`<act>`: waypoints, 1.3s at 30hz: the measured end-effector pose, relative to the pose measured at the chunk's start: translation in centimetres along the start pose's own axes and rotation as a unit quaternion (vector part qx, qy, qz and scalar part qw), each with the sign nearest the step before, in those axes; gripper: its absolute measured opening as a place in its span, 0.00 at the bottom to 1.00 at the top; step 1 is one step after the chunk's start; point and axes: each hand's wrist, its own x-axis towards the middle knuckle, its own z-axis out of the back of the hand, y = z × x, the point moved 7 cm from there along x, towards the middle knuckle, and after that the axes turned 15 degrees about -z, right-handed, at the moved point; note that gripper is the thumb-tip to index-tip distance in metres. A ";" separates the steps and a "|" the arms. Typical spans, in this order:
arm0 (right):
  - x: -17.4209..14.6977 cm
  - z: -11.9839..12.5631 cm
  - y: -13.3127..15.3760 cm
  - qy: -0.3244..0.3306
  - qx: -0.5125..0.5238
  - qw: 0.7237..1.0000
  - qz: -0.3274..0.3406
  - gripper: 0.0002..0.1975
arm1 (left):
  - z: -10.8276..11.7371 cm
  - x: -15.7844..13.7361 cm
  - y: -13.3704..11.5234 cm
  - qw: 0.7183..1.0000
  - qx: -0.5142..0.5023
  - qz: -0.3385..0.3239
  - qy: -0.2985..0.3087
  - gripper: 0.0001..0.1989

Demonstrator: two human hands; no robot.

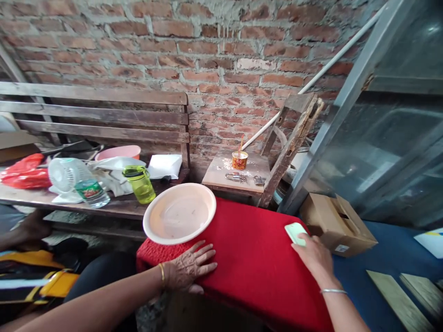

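Observation:
A red cloth (256, 249) covers the surface in front of me. My left hand (188, 267) lies flat on its near left part, fingers spread and holding nothing. Just beyond those fingers stands a round, pale pink basin (180, 214); water seems to be in it. At the cloth's right side, my right hand (313, 256) grips a small, flat, pale green block (296, 233) with rounded corners, pressed against the cloth. Fingers cover its near end, and I cannot tell exactly what kind of thing it is.
On the bench (131, 210) at left are a yellow-green bottle (141, 186), a water bottle (92, 193), a white fan (64, 174) and a red bag (26, 173). A chair (221, 177) behind bears a small tub (240, 160) and padlocks (235, 177). A cardboard box (332, 226) stands right.

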 end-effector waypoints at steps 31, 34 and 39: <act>6.2 -0.6 0.3 -0.025 0.163 0.986 -0.032 0.30 | -0.1 0.5 -0.3 0.999 0.017 -0.031 -0.030 0.39; 3.1 -0.1 9.1 -0.043 0.185 0.974 0.124 0.21 | -0.1 0.5 -0.3 0.999 0.015 -0.030 -0.026 0.39; -1.4 -0.3 20.7 -0.065 0.142 0.949 0.274 0.15 | -0.2 0.4 -0.3 1.000 0.000 -0.023 -0.014 0.39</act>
